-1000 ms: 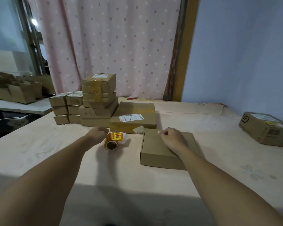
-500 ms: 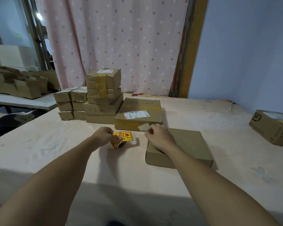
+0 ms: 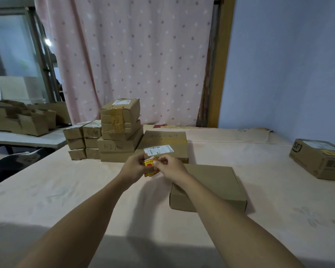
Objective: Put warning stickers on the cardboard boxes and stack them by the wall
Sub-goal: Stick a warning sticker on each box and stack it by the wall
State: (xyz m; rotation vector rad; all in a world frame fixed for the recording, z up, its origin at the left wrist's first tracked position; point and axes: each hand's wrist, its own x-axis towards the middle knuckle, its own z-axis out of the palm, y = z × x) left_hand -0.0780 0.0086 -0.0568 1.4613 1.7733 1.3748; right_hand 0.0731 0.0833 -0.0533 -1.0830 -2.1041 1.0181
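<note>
The left hand [image 3: 132, 168] has its grip curled round a small roll of yellow and red stickers [image 3: 150, 168], held just above the pale pink worktop [image 3: 66, 190]. The right hand [image 3: 172, 168] pinches the roll's top edge. A plain flat brown cardboard box [image 3: 217, 184] lies just beside them. A stacked brown box [image 3: 116, 147] reads "1-3-/802". A brown box far right [image 3: 317, 157] says "SF".

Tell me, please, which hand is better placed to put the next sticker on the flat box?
The right, probably. The right hand pinches the top edge of the sticker roll, and the flat cardboard box lies just under its forearm. The left hand grips the roll itself, farther from that box.
</note>
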